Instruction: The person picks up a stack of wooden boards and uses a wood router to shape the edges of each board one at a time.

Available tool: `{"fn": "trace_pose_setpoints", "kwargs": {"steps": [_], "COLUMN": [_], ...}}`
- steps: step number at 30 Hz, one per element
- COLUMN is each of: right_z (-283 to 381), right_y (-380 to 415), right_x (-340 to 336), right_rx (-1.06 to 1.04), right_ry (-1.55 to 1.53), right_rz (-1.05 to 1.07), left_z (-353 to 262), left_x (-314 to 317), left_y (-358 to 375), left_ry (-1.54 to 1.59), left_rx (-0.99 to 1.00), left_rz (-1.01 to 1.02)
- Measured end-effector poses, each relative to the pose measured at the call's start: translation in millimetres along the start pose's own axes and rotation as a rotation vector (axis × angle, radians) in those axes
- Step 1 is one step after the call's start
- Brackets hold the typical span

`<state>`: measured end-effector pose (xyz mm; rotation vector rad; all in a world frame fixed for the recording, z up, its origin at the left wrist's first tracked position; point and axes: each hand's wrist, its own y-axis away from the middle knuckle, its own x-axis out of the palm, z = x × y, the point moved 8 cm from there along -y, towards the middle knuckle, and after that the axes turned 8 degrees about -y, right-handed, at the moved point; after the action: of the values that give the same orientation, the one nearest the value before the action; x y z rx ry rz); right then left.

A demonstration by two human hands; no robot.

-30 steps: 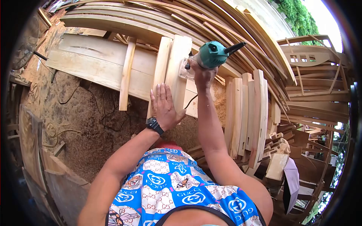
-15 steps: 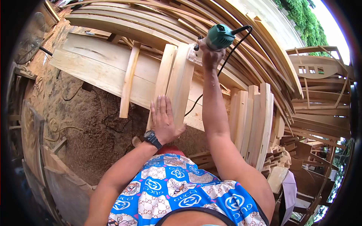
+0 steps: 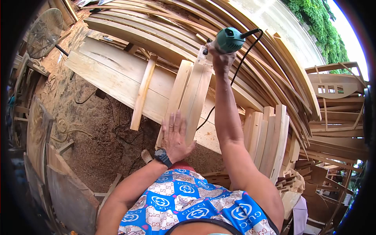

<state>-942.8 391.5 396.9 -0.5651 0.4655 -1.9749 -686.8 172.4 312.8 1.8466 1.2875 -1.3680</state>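
My right hand (image 3: 221, 61) grips a green corded trim router (image 3: 230, 39) with a clear base. The router is at the far end of a pair of narrow, pale wooden pieces (image 3: 195, 92) lying side by side. My left hand (image 3: 175, 136) lies flat with fingers spread over the near part of these pieces, a black watch on its wrist. The router's bit is hidden from view. From its top, a black cord (image 3: 246, 55) loops down behind my right forearm.
Wide planks (image 3: 113, 76) lie beneath the pieces, with a loose stick (image 3: 144, 94) across them. Long curved boards (image 3: 164, 41) are stacked behind. Upright boards (image 3: 270, 133) stand at right. A fan (image 3: 45, 33) is at far left; sawdust and cords cover the ground (image 3: 102, 137).
The whole view has shifted, so the boards appear lower and further right. Against them, the router has moved slightly toward their far end. My left hand stays flat on the pieces.
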Motion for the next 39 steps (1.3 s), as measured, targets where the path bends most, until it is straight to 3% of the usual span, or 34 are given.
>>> {"fn": "trace_pose_setpoints", "kwargs": {"steps": [4, 12, 27, 39], "right_z": [0, -19, 5, 33], "right_y": [8, 10, 30, 96], "right_x": [29, 47, 61, 55], "right_rx": [0.072, 0.111, 0.116, 0.177], "right_ry": [-0.084, -0.014, 0.037, 0.055], "right_rz": [0.084, 0.215, 0.272, 0.285], "left_z": [-18, -20, -17, -21], "left_x": [8, 12, 13, 15], "left_y": [-4, -3, 0, 3], "left_ry": [0.007, 0.029, 0.060, 0.081], "left_rx": [0.136, 0.136, 0.133, 0.223], "left_rz": [0.068, -0.015, -0.112, -0.180]}}
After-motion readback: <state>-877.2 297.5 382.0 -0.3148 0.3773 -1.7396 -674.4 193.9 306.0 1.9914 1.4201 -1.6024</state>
